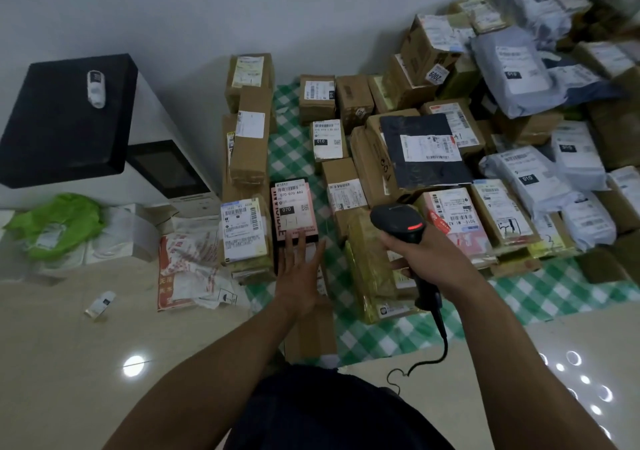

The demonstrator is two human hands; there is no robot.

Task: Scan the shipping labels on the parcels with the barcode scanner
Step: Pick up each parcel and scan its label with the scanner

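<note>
— Green-and-white checked cloth holds brown cardboard parcels; where's the black corded barcode scanner?
— Right of centre, gripped in the right hand. The left hand, fingers spread flat, lies over the pink-and-black labelled parcel at centre.

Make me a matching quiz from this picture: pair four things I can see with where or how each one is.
Things:
1. barcode scanner
2. green bag
3. black mailer
4. left hand

Places or states:
A. lying on top of a cardboard box
B. open, fingers spread at the pink parcel
C. gripped in the right hand
D. far left, next to white packages

Pairs: 1-C, 2-D, 3-A, 4-B.
</note>
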